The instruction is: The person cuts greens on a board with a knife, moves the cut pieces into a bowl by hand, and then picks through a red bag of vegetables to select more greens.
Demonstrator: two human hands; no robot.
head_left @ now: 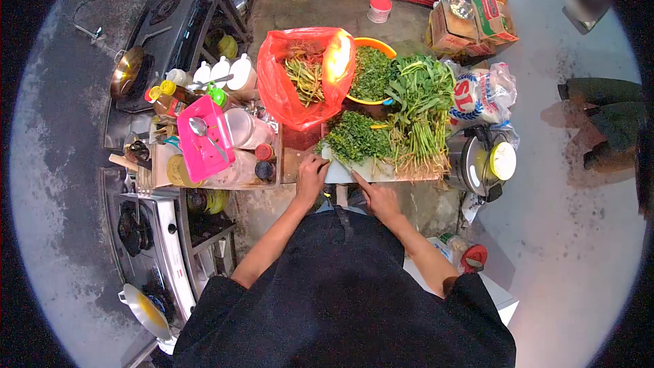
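Observation:
My left hand (313, 176) rests at the left edge of a white cutting board (371, 172). Its fingers are bent together near the chopped greens, and what they pinch is too small to make out. My right hand (381, 201) is at the board's front edge, its index finger stretched along what looks like a thin knife blade (343, 165); the handle is hidden in the palm. A heap of chopped green leaves (355, 138) lies on the board, just beyond both hands. To its right is a big bunch of leafy greens (421, 105), with pale stems and roots toward me.
Behind the board stand a red plastic bag (271, 75) of stems and trimmings and an orange basin (385, 48) of cut greens. On the left are a pink tray (194, 144) with a spoon, bottles and jars. A metal pot (470, 163) stands right; stoves (160, 232) line the left.

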